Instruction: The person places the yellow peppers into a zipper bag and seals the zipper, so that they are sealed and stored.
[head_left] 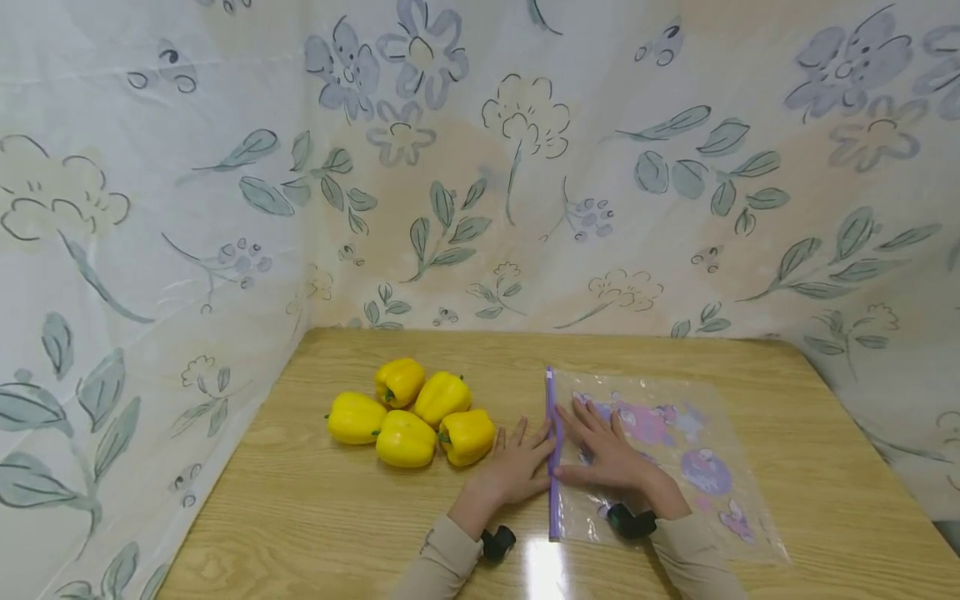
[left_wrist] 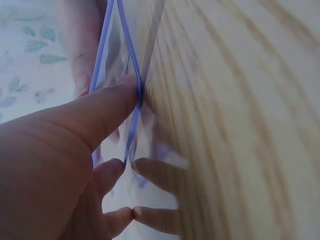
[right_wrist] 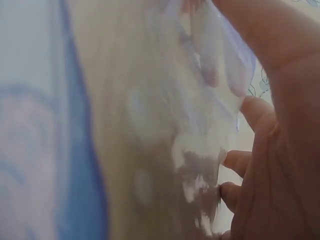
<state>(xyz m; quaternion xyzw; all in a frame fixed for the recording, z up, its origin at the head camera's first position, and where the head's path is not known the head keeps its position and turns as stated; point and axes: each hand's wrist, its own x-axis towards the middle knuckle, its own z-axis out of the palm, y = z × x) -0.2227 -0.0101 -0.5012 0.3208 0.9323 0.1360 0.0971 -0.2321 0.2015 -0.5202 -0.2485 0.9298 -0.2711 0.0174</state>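
A clear zip bag (head_left: 660, 517) with pastel printed figures lies flat, its purple zip edge (head_left: 554, 517) facing left. My left hand (head_left: 513, 471) rests at that edge with fingers extended. In the left wrist view two purple strips (left_wrist: 131, 45) stand apart at the mouth, and the left thumb (left_wrist: 107, 110) touches one. Over the bag beside the zip, my right hand (head_left: 611, 454) lies with spread fingers touching the film. Several yellow bell peppers (head_left: 405, 440) sit grouped left of the left hand, the nearest close to its fingertips.
The wood-grain table (head_left: 300, 517) carries everything. Floral cloth (head_left: 465, 167) hangs behind it and along the left and right sides. Black wrist devices (head_left: 498, 543) sit at both cuffs.
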